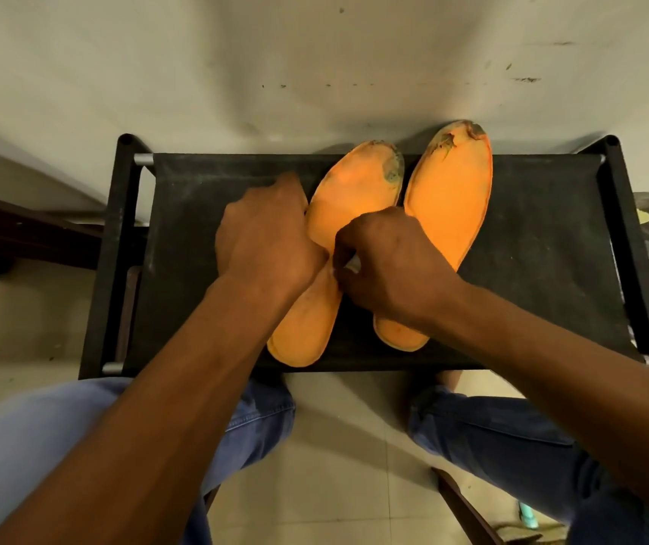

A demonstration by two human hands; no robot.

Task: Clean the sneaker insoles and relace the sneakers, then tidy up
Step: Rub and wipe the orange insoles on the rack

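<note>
A single head-worn wide-angle camera looks steeply down and forward from close above. A black fabric rack shelf (531,269) fills the middle of the frame, a pale wall (315,53) the top, and the person's jeans-clad knees (492,426) and tiled floor (346,446) the bottom. Edges curve from lens distortion.

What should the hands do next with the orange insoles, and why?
Probably rub the small white thing pinched in the right hand up the left insole toward its dark, dirty toe, while the left hand holds that insole steady.
</note>
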